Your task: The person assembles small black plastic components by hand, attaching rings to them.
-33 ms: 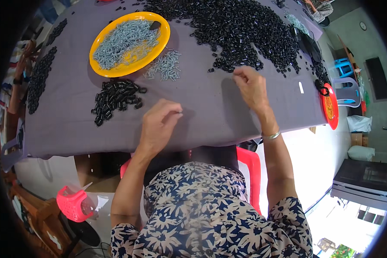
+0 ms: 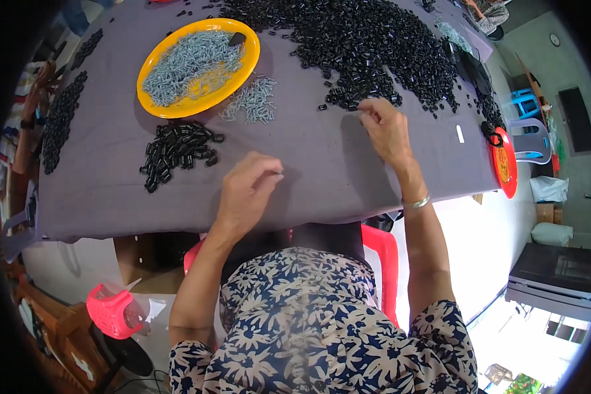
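Observation:
My left hand (image 2: 247,192) is closed in a pinch above the purple-grey tablecloth (image 2: 308,144). A tiny dark bit shows at its fingertips, too small to name. My right hand (image 2: 386,134) is also pinched, its fingertips at the near edge of a large spread of small black plastic pieces (image 2: 374,46); whatever it holds is hidden. Left of and beyond my left hand lies a smaller heap of black pieces (image 2: 177,151). Behind that heap, a yellow plate (image 2: 251,65) carries many silver screws (image 2: 190,62). A loose bunch of screws (image 2: 253,102) lies beside the plate.
More black pieces (image 2: 62,118) run along the table's left side. A red plate (image 2: 503,164) with orange-yellow contents sits at the right edge, near a white strip (image 2: 459,134). A pink basket (image 2: 115,312) is below on the left. Another person (image 2: 486,14) is at the far right.
My left hand has shifted slightly to the right. My right hand has moved a little right and away from me. The plates and heaps look the same.

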Demonstrator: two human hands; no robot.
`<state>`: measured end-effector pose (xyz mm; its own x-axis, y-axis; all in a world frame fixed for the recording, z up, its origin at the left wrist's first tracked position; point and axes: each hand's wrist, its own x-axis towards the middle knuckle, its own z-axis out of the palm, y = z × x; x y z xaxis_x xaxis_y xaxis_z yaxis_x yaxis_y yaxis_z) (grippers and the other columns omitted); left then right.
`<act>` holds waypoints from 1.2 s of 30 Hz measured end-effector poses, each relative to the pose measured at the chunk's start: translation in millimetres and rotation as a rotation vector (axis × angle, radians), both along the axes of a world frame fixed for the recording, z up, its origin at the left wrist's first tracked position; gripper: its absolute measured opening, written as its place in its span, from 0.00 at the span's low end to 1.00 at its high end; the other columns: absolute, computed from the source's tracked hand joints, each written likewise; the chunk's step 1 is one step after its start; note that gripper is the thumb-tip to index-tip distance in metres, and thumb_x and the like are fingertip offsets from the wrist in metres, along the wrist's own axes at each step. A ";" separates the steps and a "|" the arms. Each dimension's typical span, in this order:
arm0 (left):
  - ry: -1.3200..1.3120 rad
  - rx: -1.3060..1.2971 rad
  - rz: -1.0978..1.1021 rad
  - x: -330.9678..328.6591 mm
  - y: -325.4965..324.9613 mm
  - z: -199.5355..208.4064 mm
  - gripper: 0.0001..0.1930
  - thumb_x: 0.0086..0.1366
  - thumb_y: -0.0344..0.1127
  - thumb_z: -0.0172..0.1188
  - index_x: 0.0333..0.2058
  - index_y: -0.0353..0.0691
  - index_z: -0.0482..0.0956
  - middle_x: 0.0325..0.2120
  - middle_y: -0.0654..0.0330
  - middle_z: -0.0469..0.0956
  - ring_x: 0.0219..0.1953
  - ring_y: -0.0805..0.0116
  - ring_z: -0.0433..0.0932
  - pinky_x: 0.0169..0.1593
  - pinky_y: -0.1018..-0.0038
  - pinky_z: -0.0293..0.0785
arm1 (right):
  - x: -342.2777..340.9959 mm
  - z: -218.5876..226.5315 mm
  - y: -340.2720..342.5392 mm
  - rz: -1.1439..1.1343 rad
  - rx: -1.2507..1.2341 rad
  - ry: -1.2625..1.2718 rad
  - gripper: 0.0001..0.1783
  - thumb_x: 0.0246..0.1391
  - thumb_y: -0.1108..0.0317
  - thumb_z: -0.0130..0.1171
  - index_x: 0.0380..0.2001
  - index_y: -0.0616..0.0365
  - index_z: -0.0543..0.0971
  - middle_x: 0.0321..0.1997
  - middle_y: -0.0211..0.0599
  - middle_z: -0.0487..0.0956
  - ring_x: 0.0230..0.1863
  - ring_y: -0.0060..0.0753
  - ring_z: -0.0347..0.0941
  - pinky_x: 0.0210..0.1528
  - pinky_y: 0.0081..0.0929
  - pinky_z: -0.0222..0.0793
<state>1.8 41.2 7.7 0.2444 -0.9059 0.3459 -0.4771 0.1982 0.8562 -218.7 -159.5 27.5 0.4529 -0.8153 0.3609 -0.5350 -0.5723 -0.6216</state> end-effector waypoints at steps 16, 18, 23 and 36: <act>-0.227 -0.054 0.021 -9.2 -6.8 -3.3 0.08 0.54 0.26 0.65 0.34 0.42 0.80 0.32 0.61 0.75 0.38 0.57 0.73 0.42 0.64 0.69 | 7.7 13.6 -15.0 0.199 0.086 0.171 0.06 0.47 0.75 0.64 0.31 0.64 0.80 0.28 0.38 0.77 0.27 0.32 0.74 0.32 0.28 0.71; -0.225 -0.054 0.021 -8.8 -7.1 -5.2 0.08 0.54 0.26 0.65 0.34 0.42 0.80 0.32 0.62 0.75 0.38 0.57 0.73 0.42 0.64 0.69 | 8.6 16.6 -17.6 0.260 0.004 0.262 0.07 0.45 0.75 0.63 0.29 0.65 0.79 0.27 0.37 0.77 0.26 0.29 0.73 0.31 0.27 0.70; -0.221 -0.047 0.026 -7.5 -7.3 -7.5 0.08 0.53 0.25 0.65 0.33 0.41 0.80 0.32 0.62 0.74 0.39 0.58 0.73 0.43 0.64 0.69 | 28.0 38.7 -4.5 0.276 0.137 0.458 0.07 0.42 0.75 0.62 0.28 0.65 0.78 0.23 0.35 0.77 0.23 0.24 0.71 0.28 0.25 0.68; -0.230 -0.058 0.085 -8.7 -8.0 -13.6 0.08 0.51 0.26 0.67 0.33 0.38 0.81 0.32 0.60 0.74 0.37 0.58 0.73 0.40 0.65 0.71 | 51.4 -10.4 86.8 0.436 0.486 -0.180 0.06 0.51 0.82 0.61 0.31 0.60 0.78 0.26 0.17 0.73 0.27 0.07 0.64 0.28 0.12 0.61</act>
<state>-6.9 33.1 -5.9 0.2275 -0.8626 0.4518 -0.6749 0.1948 0.7117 -167.2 -72.8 17.1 0.7444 -0.6601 0.1003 -0.1822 -0.3453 -0.9206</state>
